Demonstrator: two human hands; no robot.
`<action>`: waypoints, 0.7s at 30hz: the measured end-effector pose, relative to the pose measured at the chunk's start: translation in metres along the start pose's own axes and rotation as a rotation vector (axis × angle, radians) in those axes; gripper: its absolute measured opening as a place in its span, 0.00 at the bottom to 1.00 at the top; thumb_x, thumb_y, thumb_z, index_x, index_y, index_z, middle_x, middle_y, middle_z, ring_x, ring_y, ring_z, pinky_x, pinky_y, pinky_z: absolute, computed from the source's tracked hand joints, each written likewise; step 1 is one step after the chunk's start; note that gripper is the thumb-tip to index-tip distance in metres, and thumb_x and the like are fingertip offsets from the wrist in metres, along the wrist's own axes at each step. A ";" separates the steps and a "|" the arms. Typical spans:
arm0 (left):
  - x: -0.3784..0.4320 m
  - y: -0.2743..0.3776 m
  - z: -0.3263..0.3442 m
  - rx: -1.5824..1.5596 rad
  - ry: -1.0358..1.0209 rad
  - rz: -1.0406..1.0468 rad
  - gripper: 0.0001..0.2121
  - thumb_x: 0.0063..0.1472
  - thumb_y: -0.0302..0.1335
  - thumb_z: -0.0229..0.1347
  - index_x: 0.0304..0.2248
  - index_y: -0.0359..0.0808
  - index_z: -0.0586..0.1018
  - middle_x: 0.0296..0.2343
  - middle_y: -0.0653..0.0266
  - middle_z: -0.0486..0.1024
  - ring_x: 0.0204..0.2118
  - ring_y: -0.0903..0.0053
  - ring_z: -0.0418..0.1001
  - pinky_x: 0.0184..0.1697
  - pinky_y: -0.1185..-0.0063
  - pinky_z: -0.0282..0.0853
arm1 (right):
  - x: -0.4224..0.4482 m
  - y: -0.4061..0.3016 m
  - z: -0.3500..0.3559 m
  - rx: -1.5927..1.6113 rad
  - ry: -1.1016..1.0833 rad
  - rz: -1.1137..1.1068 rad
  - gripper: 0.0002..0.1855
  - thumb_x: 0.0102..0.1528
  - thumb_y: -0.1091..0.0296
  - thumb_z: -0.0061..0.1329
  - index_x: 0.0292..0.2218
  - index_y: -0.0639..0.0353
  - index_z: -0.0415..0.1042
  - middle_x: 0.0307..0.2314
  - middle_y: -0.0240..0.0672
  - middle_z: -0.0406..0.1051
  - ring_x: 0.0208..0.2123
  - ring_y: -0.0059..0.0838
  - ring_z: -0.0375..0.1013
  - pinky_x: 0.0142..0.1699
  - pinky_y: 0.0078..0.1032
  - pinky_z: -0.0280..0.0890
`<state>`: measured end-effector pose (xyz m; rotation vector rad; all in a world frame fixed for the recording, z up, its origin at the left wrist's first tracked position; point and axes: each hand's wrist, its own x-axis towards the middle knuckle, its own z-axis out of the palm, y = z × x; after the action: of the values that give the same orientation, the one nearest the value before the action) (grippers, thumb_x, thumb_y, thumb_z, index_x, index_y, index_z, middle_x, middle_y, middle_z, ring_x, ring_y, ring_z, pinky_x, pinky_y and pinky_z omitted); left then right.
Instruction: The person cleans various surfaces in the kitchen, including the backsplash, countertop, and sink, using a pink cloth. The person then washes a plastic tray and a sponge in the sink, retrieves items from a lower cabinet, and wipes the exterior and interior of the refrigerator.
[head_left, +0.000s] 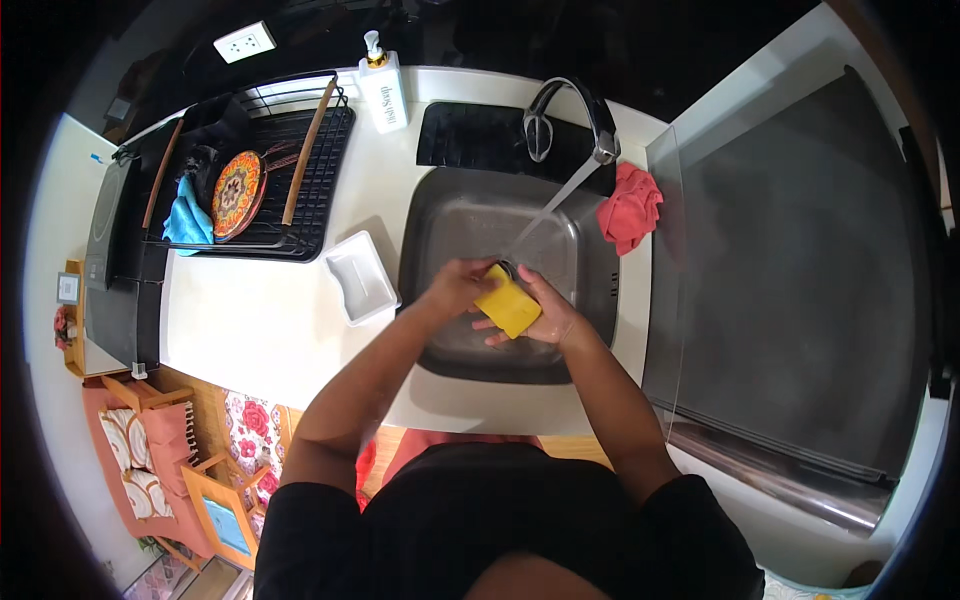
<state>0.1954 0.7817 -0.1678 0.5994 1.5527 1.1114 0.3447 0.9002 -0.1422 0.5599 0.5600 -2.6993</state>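
Over the metal sink (457, 202) my two hands have hold of a yellow sponge (510, 304). My left hand (459, 289) grips its upper left end, with the thumb on top. The open palm of my right hand (553, 307) lies under the sponge's right side, its fingers showing below the lower left edge. Water (551, 204) runs from the chrome faucet (604, 127) into the basin, just beyond the hands. The drain (508, 265) is partly hidden by the hands and sponge.
A white plastic caddy (364, 277) stands left of the sink. Farther left, a black dish rack (315, 217) holds a patterned plate (238, 191) and a blue cloth (187, 217). A soap dispenser (384, 90) is at the back. A red cloth (631, 206) and a clear panel (666, 285) are on the right.
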 end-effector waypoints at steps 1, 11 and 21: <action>-0.008 0.014 -0.008 -0.058 0.007 -0.033 0.22 0.55 0.25 0.58 0.49 0.28 0.70 0.35 0.60 0.76 0.37 0.79 0.72 0.42 0.82 0.67 | 0.000 -0.002 0.005 0.005 -0.062 0.015 0.26 0.58 0.45 0.39 0.49 0.55 0.63 0.40 0.37 0.68 0.43 0.36 0.69 0.44 0.38 0.67; -0.083 0.051 -0.123 0.237 0.338 0.310 0.17 0.55 0.26 0.57 0.45 0.32 0.75 0.24 0.61 0.76 0.28 0.83 0.72 0.34 0.84 0.66 | 0.068 0.039 0.110 -0.923 0.457 -0.434 0.16 0.53 0.58 0.52 0.35 0.61 0.66 0.25 0.34 0.71 0.26 0.22 0.72 0.30 0.23 0.67; -0.099 0.016 -0.138 1.115 0.762 0.598 0.16 0.47 0.24 0.57 0.39 0.37 0.78 0.29 0.61 0.76 0.33 0.63 0.72 0.37 0.71 0.66 | 0.116 0.074 0.125 -1.617 0.801 -0.896 0.16 0.53 0.55 0.50 0.28 0.59 0.67 0.21 0.40 0.70 0.25 0.41 0.72 0.30 0.33 0.65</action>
<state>0.0914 0.6595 -0.1102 1.5811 2.7865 0.8256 0.2343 0.7544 -0.1097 0.8620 3.1727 -1.3317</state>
